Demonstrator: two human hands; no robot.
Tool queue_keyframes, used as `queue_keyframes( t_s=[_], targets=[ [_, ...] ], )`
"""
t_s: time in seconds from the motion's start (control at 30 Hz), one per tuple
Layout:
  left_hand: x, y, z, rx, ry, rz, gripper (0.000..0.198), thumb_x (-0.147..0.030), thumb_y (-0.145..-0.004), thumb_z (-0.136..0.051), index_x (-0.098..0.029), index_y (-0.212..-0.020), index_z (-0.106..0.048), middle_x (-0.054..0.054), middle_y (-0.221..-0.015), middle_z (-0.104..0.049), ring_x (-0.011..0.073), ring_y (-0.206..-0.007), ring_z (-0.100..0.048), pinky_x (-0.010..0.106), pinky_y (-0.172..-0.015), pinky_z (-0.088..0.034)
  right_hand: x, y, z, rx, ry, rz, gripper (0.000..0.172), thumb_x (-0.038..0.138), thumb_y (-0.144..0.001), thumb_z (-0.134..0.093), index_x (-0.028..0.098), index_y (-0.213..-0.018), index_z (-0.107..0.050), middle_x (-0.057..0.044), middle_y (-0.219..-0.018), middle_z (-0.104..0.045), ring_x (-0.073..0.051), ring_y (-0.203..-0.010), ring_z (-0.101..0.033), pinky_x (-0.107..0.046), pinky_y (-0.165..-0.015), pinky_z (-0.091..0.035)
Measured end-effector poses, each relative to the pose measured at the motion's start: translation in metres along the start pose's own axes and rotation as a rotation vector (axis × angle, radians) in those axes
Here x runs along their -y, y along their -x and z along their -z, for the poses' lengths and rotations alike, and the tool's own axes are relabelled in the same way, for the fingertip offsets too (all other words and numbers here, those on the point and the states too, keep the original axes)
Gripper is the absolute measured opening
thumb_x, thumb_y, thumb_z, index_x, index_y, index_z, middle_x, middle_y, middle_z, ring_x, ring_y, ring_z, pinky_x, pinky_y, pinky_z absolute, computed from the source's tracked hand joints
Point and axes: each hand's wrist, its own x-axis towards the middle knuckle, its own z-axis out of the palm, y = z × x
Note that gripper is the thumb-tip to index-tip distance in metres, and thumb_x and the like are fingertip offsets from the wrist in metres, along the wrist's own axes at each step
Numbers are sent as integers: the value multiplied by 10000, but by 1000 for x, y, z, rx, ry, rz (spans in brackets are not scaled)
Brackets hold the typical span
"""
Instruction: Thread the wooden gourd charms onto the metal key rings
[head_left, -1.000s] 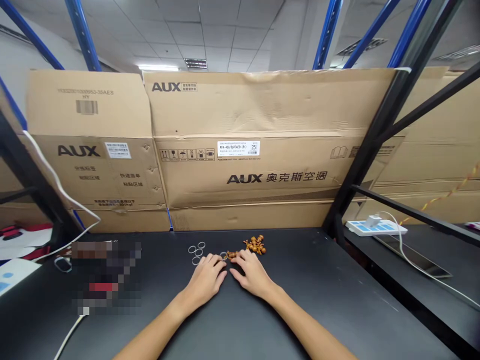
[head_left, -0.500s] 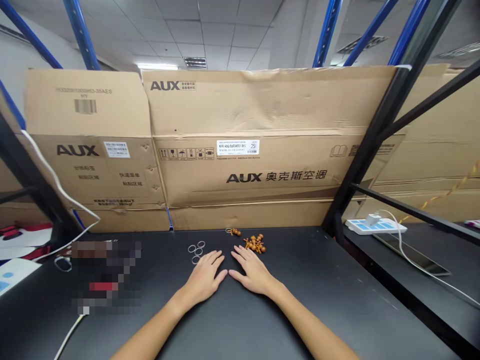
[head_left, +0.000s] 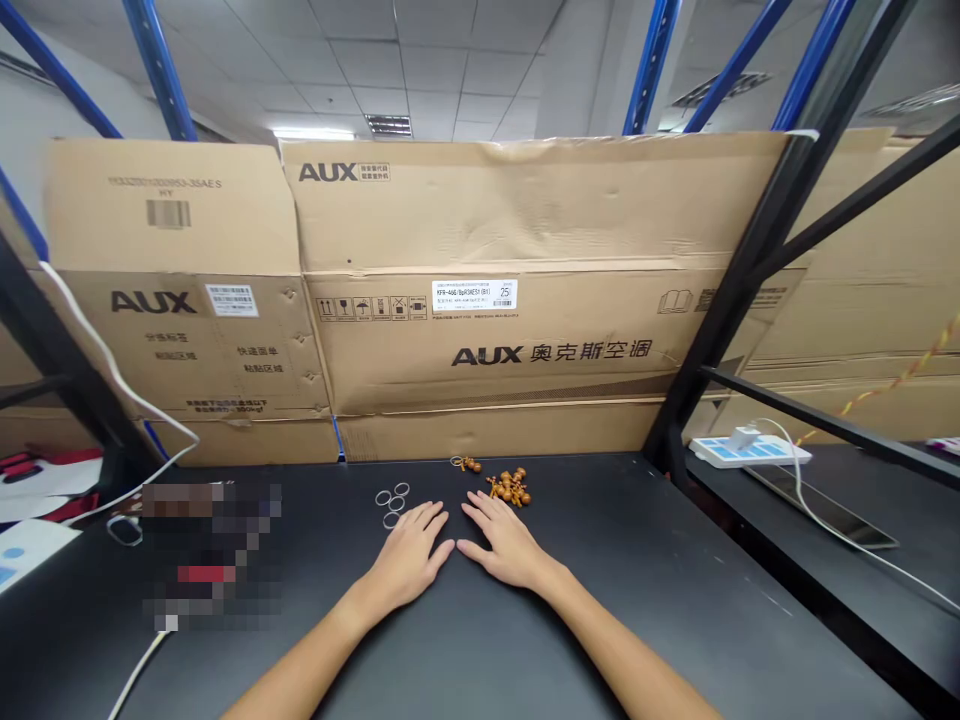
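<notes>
While both hands rested palm-down on the black table (head_left: 660, 570), the left hand (head_left: 411, 555) and the right hand (head_left: 508, 545) were flat with fingers loosely spread, gripping nothing. The metal rings (head_left: 393, 500) lay just beyond the left fingertips, the brown wooden charms (head_left: 510, 488) just beyond the right. One ringed charm (head_left: 466, 463) lay apart, near the cardboard boxes (head_left: 525, 220)

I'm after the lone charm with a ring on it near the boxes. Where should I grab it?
Pinch the wooden charm, not its ring: the charm stands proud of the table, while the thin ring lies flat. Probably come from above on the near side with the right hand, as the boxes stand behind.
</notes>
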Motion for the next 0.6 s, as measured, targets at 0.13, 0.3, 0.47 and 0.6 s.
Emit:
queue_keyframes(
  t_s=[0.13, 0.3, 0.47, 0.6],
  targets=[
    [-1, 0, 1, -23, -42, 30, 409, -411, -926, -451, -223, -1275, -549, 98, -1365, -514, 296, -1294, -415, 535, -1093, -275, 0, 0, 1, 1, 0, 0, 626, 535, -891, -461, 151, -1385, -433, -128, -1478, -334, -288, -1379, -264, -471, -1134, -221],
    [1, 0, 1, -13, -33, 70, 422, -452, -908, -472, -239, -1261, -558, 97, -1369, -511, 320, -1288, -418, 559, -1072, -297, 0, 0, 1, -14, 3, 14, 619, 528, -891, -466, 151, -1381, -438, -133, -1471, -347, -289, -1373, -278, -472, -1128, -236],
    [-1, 1, 3, -26, -5, -29, 409, -394, -938, -427, -199, -1282, -531, 101, -1399, -474, 274, -1305, -412, 449, -1073, -366, 0, 2, -3, -76, 27, 44, 552, 479, -889, -497, 169, -1346, -479, -123, -1441, -403, -275, -1343, -338, -451, -1108, -284],
    [-2, 1, 2, -73, -26, -15, 441, -401, -924, -451, -161, -1288, -517, 125, -1397, -472, 282, -1308, -409, 443, -1075, -370, -2, -1, -5, -226, 102, 5, 436, 383, -893, -507, 168, -1271, -543, -114, -1365, -493, -265, -1303, -387, -421, -1085, -316]
  ],
)
